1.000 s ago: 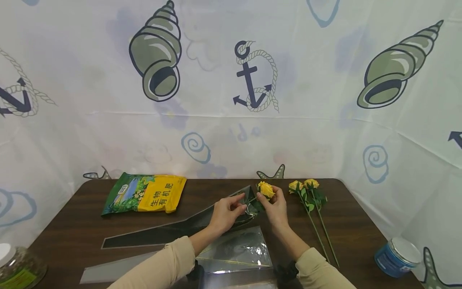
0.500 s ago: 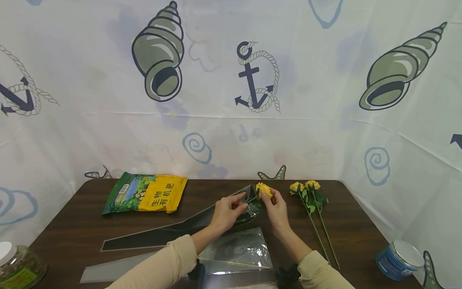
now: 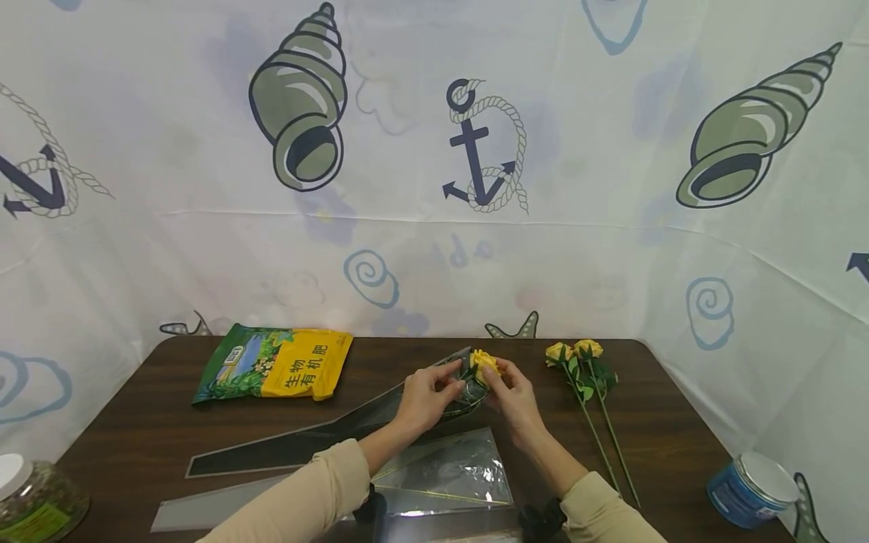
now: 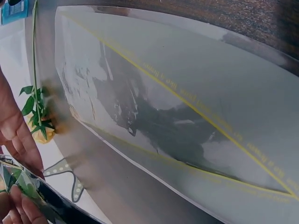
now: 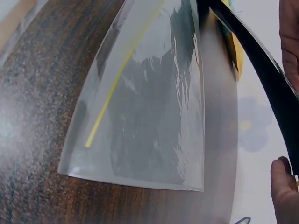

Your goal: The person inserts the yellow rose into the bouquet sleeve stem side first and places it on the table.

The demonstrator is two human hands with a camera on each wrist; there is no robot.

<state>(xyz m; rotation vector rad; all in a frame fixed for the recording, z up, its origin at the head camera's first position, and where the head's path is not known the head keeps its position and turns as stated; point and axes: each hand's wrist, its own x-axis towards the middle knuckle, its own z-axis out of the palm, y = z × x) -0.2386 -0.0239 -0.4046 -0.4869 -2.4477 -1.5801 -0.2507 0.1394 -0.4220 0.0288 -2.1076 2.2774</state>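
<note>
My left hand (image 3: 422,401) pinches the wide mouth of a black-and-clear flower sleeve (image 3: 299,437), whose narrow end points left across the table. At that mouth is a yellow rose (image 3: 484,365), its head held between the thumb and fingers of my right hand (image 3: 516,401). The rose's stem is hidden inside the sleeve and behind the left fingers. In the left wrist view, green leaves (image 4: 17,175) show through the film beside the fingertips. The right wrist view catches the sleeve's dark back (image 5: 261,70) between both hands.
Two more yellow roses (image 3: 573,351) lie to the right. Clear sleeves (image 3: 448,467) with yellow print lie in front, near a grey strip (image 3: 210,504). A green-and-yellow bag (image 3: 271,362) sits at the back left. A jar (image 3: 42,501) and a blue tin (image 3: 750,489) stand at the sides.
The right hand has moved the rose head left and slightly down, closer to the left hand at the sleeve's mouth. The sleeve's narrow end has shifted slightly toward the front left.
</note>
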